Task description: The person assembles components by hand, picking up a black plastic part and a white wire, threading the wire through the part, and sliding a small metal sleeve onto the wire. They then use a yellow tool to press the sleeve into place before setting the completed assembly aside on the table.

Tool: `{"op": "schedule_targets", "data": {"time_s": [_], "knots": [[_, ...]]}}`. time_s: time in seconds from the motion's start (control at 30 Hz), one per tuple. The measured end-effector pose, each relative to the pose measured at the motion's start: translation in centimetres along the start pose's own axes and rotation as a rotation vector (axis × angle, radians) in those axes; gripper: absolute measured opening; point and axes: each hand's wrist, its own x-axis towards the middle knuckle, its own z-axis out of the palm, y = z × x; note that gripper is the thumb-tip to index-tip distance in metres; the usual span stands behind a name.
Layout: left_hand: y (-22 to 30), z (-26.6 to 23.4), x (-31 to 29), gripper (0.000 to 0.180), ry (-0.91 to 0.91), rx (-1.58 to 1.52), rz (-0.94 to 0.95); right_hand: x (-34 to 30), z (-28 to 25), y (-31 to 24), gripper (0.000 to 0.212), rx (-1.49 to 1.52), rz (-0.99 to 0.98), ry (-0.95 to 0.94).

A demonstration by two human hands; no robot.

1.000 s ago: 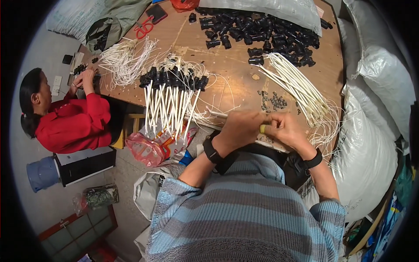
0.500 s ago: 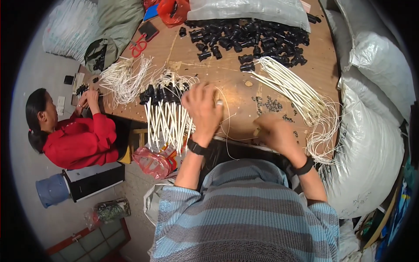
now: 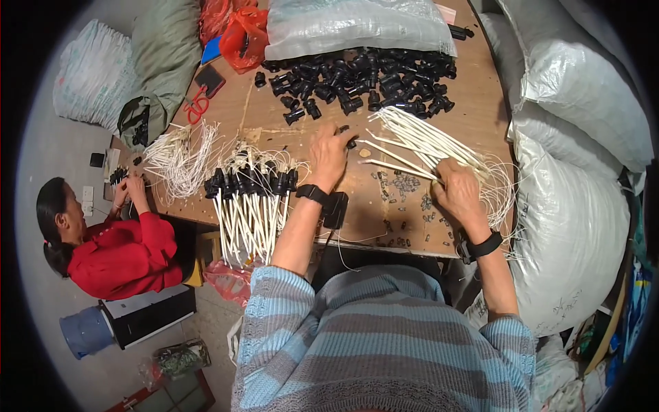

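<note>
My left hand [image 3: 328,156] reaches out over the middle of the table, its fingers closed on a small black plastic socket [image 3: 351,142]. To the right, my right hand [image 3: 456,192] grips a few white sleeved wires [image 3: 398,159] whose tips point toward the left hand. They lie beside the larger bundle of white sleeved wires [image 3: 432,134], with thin loose leads trailing at its right end. Left of my left forearm, a row of black sockets with white sleeves [image 3: 252,213] hangs over the table's near edge.
Black sockets [image 3: 357,79] are heaped at the back under a white sack [image 3: 357,27]. Small dark metal bits [image 3: 405,184] lie scattered near my right hand. Full sacks [image 3: 570,226] stand along the right. A co-worker in red [image 3: 127,244] sits at left; red scissors [image 3: 197,104] lie far left.
My left hand has moved from the row of assembled sockets to a loose socket and closed on it. My right hand has taken hold of white sleeved wires. The whole view has shifted slightly.
</note>
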Motion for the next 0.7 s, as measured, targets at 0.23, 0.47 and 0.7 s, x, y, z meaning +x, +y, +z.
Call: {"op": "schedule_targets", "data": {"time_s": [0.23,0.47,0.7], "knots": [[0.1,-1.5,-3.2,0.029,-0.087,-0.536,-0.086,-1.1,-1.0,-1.7,0.014,0.042,0.130,-0.090],[-0.2,-1.5,-5.3,0.026,-0.072,-0.573,-0.094,-2.6,-2.7,-3.4,0.016,0.711,0.319,-0.071],[-0.4,-2.2,-5.7,0.027,-0.225,-0.728,-0.124,-4.3,-3.3,-2.6,0.016,0.520,0.097,-0.213]]}}
